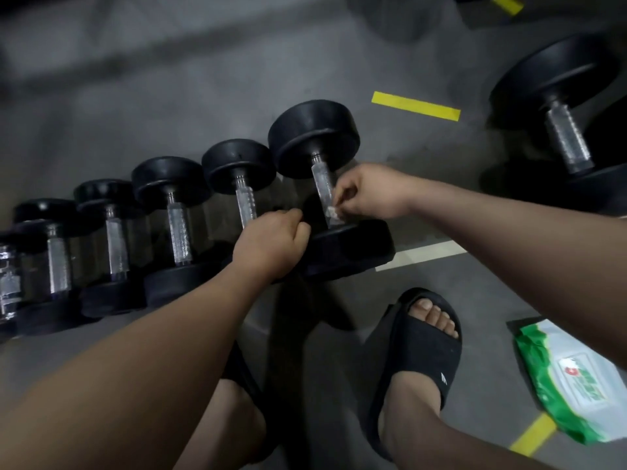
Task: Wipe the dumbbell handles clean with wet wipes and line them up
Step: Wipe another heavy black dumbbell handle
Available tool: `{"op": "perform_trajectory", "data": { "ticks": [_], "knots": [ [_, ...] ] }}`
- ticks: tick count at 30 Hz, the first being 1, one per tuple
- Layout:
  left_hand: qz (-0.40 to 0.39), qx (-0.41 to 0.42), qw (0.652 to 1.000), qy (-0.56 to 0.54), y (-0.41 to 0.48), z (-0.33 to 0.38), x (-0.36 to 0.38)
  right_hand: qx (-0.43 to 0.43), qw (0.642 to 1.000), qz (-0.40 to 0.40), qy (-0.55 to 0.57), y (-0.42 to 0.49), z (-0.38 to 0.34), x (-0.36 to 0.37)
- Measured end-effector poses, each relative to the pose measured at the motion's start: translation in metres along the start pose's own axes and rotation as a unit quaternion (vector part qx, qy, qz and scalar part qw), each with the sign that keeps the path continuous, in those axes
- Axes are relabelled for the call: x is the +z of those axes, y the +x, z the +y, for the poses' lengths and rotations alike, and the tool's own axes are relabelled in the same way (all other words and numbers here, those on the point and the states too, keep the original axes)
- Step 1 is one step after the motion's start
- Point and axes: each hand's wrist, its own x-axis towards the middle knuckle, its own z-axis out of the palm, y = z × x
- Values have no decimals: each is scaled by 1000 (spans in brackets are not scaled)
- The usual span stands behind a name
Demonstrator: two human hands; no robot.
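Note:
Several black dumbbells with silver knurled handles lie side by side in a row on the grey floor. My right hand point(368, 193) pinches a small white wet wipe point(334, 214) against the lower part of the handle of the largest dumbbell in the row point(314, 137). My left hand point(271, 245) is curled in a fist beside it, over the near end of the neighbouring dumbbell point(239, 164); whether it grips anything is hidden. Smaller dumbbells point(169, 179) continue to the left.
A bigger dumbbell point(563, 130) lies apart at the right. A green and white wet wipe pack point(576, 374) lies on the floor at the lower right. My feet in black slides point(417, 351) stand just before the row. Yellow tape strips point(415, 105) mark the floor.

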Motion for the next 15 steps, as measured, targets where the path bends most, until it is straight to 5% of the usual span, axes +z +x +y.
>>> {"op": "perform_trajectory", "data": {
  "ticks": [4, 10, 15],
  "knots": [
    [-25, -3, 1000, -18, 5, 4, -10, 55, 997, 47, 35, -35, 20, -26],
    [81, 38, 991, -98, 17, 57, -37, 110, 978, 157, 86, -104, 50, -71],
    [64, 78, 963, -251, 39, 146, -48, 123, 917, 237, 296, -161, 67, -94]
  ]
}}
